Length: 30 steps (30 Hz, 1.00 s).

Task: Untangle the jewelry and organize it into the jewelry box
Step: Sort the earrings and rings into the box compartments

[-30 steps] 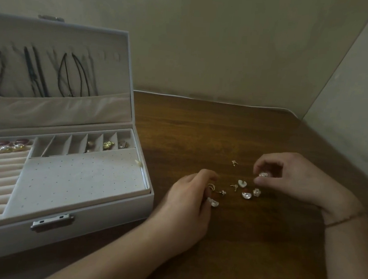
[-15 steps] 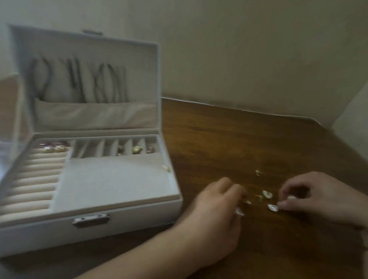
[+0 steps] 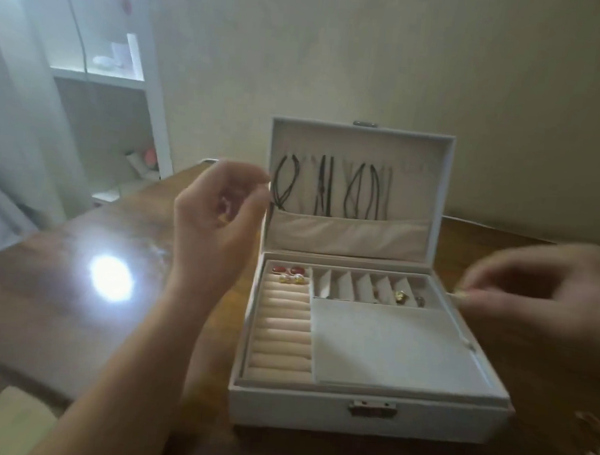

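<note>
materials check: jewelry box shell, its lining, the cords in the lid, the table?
Jewelry box shell: looks like white faux leather, smooth and matte, with a metal clasp.
Lining: beige velvet-like fabric, soft and dull; cannot confirm.
Cords: thin black string or leather, hanging limp.
Table: dark wood or wood-grain laminate, glossy, since it mirrors a bright light.

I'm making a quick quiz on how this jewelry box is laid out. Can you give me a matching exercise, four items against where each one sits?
Items:
1. black cords
2. red and pearl pieces
3. gold piece
4. metal clasp

Places:
A. on the outer front wall of the box
B. at the far end of the ring rolls, on the left of the tray
C. hanging inside the raised lid, above its pocket
D. in a small divided compartment along the back, toward the right

Pairs: 1-C, 2-B, 3-D, 4-A
</note>
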### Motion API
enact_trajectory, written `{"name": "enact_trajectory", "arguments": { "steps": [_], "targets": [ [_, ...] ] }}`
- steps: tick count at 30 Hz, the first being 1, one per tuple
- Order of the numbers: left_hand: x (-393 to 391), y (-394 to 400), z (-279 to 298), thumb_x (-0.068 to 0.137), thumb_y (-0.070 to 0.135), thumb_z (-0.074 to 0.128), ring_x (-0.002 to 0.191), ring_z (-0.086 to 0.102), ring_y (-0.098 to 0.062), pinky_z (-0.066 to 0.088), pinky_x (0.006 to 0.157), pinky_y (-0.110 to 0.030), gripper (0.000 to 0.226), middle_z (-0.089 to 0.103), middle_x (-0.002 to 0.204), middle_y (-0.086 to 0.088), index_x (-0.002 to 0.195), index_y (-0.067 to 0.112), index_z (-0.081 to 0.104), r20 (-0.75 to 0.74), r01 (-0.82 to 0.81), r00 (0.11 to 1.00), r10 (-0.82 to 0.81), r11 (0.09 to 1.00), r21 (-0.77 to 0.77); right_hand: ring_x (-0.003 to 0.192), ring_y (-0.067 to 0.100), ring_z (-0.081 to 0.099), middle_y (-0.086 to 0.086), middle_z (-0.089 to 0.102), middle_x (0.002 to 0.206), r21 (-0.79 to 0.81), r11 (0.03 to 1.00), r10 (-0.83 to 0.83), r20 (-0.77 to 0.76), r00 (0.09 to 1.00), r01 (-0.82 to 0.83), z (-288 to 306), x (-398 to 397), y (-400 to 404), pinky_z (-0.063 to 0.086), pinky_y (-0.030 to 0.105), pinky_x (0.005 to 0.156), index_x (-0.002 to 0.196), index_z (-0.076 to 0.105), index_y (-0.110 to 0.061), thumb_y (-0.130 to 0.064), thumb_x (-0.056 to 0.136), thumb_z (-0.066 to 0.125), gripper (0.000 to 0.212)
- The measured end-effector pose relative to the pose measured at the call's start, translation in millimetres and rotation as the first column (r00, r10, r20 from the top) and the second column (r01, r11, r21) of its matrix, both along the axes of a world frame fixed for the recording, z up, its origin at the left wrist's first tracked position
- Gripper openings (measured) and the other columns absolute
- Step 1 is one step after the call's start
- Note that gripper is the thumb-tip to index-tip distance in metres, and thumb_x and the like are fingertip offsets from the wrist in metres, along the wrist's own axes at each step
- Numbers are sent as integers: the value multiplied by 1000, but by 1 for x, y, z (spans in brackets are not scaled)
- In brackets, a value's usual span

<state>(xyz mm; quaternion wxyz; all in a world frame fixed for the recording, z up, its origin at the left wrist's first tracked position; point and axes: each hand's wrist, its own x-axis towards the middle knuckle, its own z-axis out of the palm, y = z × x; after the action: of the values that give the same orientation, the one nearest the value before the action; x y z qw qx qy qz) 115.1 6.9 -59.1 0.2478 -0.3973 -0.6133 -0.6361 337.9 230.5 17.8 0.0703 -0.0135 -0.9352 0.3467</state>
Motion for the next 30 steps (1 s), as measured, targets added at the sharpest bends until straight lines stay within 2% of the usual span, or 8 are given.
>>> {"name": "enact_trajectory", "arguments": {
  "steps": [4, 6, 9, 11, 14, 19, 26, 30],
  "targets": [
    [-13, -15, -10, 85, 13, 61, 57, 45, -18, 36, 53, -31, 14, 55, 63, 10, 84, 26, 66, 85, -69, 995, 58, 989, 133, 59, 4, 60, -1, 72, 75, -48, 997, 61, 40, 997, -59, -10, -80, -70, 49, 18, 54, 82, 78, -21, -27, 80, 78, 7],
    [-13, -17, -15, 85, 9, 60, 51, 40, -22, 33, 49, -33, 13, 51, 59, 6, 82, 21, 65, 101, -19, 995, 5, 991, 134, 63, 15, 65, 5, 74, 77, -51, 998, 26, 49, 998, -24, -24, -113, -90, 53, 28, 55, 82, 78, -17, -22, 81, 78, 5],
    [-12, -23, -18, 81, 12, 60, 45, 36, -9, 30, 45, -22, 11, 48, 51, 10, 76, 19, 67, 127, 88, 988, -93, 995, 44, 84, 36, 67, 15, 74, 87, -65, 998, -3, 92, 996, 9, -33, -131, -106, 56, 48, 74, 83, 79, -17, -21, 83, 76, 4],
    [-11, -23, -21, 79, 8, 61, 43, 32, -7, 28, 45, -18, 12, 43, 47, 9, 73, 16, 68, 134, 136, 982, -133, 991, -15, 77, 28, 67, 14, 74, 87, -28, 1000, 3, 126, 992, 1, -39, -136, -106, 56, 38, 73, 83, 78, -17, -19, 85, 73, 6],
    [-13, -18, -24, 76, 6, 60, 43, 28, -8, 26, 48, -18, 11, 37, 45, 6, 70, 11, 68, 169, 109, 981, -94, 991, -82, 65, 1, 58, 2, 73, 77, 73, 997, -8, 117, 993, 0, -46, -137, -107, 45, 14, 63, 78, 76, -21, -17, 89, 68, 14],
    [-13, -18, -27, 77, 7, 61, 45, 26, -11, 25, 49, -20, 9, 35, 46, 1, 72, 9, 68, 198, 122, 975, -103, 989, -89, 72, 3, 63, -8, 70, 73, 152, 986, -87, 71, 994, 76, -53, -143, -110, 48, 23, 66, 72, 71, -24, -25, 92, 65, 20],
    [-13, -16, -27, 79, 6, 61, 45, 26, -10, 26, 50, -20, 7, 31, 46, 11, 76, 9, 67, 181, 117, 978, -99, 989, -94, 60, 0, 54, -8, 65, 68, 181, 979, -106, 39, 994, 97, -55, -145, -106, 40, 14, 56, 75, 72, -24, -27, 89, 69, 15],
    [-11, -16, -27, 79, 5, 61, 46, 28, -9, 28, 51, -20, 8, 33, 47, 12, 84, 11, 64, 191, 147, 974, -122, 981, -125, 69, 6, 57, -9, 63, 70, 276, 956, -87, -67, 994, 102, -58, -143, -104, 52, 32, 67, 79, 70, -30, -32, 86, 72, 7]
  ]
}}
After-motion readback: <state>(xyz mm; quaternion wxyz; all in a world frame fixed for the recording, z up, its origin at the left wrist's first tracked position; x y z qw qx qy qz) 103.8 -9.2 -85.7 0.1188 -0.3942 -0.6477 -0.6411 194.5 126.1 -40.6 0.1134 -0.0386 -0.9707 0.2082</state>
